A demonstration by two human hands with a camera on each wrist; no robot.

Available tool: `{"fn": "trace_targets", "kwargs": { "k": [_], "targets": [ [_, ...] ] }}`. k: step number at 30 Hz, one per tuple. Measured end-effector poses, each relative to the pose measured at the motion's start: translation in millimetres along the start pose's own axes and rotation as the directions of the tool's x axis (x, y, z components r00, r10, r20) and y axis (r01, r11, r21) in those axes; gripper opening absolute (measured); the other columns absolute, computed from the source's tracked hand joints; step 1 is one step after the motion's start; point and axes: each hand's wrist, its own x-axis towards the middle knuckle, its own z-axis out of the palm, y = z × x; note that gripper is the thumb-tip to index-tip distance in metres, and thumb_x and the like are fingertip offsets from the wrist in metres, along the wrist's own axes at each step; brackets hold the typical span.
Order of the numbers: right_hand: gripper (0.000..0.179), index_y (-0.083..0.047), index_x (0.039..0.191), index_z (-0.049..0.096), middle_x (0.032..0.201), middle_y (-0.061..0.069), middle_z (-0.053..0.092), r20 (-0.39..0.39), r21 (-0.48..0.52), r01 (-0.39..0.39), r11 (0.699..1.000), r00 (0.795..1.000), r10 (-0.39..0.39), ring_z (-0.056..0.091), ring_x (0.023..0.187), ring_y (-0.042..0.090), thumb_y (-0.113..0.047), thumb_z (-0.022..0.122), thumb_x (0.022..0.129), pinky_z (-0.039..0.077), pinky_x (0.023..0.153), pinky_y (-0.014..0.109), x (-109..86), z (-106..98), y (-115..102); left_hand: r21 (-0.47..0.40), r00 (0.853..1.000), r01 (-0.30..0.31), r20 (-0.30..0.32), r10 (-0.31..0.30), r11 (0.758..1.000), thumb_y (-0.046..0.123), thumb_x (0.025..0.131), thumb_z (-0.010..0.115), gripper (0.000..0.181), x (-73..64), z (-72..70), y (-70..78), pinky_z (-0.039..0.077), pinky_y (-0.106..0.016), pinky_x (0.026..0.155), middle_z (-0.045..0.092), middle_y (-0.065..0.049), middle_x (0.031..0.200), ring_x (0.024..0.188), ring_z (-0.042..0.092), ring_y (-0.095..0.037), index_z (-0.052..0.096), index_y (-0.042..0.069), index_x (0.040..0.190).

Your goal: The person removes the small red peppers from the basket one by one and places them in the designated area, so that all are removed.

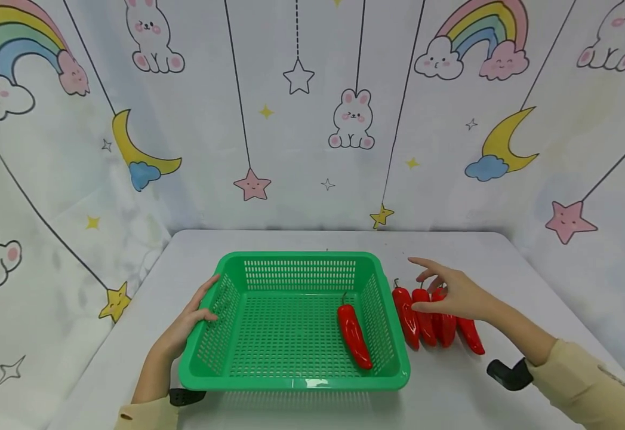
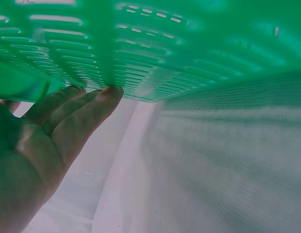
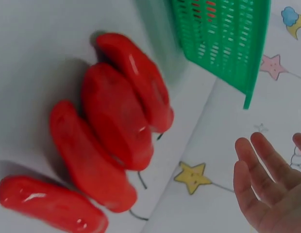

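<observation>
A green plastic basket (image 1: 291, 382) with slotted walls stands on the white table. Inside it, toward the right, lies one red pepper (image 1: 354, 337) with a thin stem. My left hand (image 1: 180, 331) grips the basket's left rim; in the left wrist view its fingers (image 2: 87, 114) lie along the outer wall. To the right of the basket, several red peppers (image 3: 116, 116) lie side by side on the table. Over them hovers my right hand (image 1: 454, 292), thumb and fingers spread apart and holding nothing. It hides the upper parts of some peppers in the head view.
The white table (image 1: 446, 242) reaches back to a hanging cloth (image 1: 301, 137) printed with rabbits, stars, moons and rainbows. Black straps (image 1: 510, 375) sit at both wrists, over beige sleeves (image 1: 575, 376).
</observation>
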Motion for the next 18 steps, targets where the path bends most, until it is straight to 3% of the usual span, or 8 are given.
{"fn": "trace_targets", "kwargs": {
  "k": [12,18],
  "targets": [
    [0.086,-0.019,0.14,0.035,0.108,0.007,0.058,-0.008,0.033,0.117,0.993,0.993,-0.117,0.059,0.085,0.02,-0.032,0.079,0.066,0.05,0.066,0.026,19.0,9,-34,-0.003,1.0,-0.013,0.008,0.013,1.0,0.004,0.079,0.044,0.081,-2.1,-0.9,-2.0,0.043,-0.042,0.077,0.001,-0.017,0.149,0.122,0.024,-0.045,0.01,0.028,0.148],
    [0.086,-0.017,0.141,0.034,0.111,0.012,0.057,0.031,0.094,0.164,0.982,0.985,-0.167,0.059,0.087,0.023,-0.032,0.077,0.069,0.05,0.067,0.027,26.6,15,-46,0.004,0.999,-0.03,0.02,0.03,1.0,0.004,0.079,0.044,0.08,-0.7,0.2,-1.3,0.041,-0.041,0.079,0.001,-0.017,0.149,0.124,0.021,-0.044,0.01,0.027,0.148]
  ]
}}
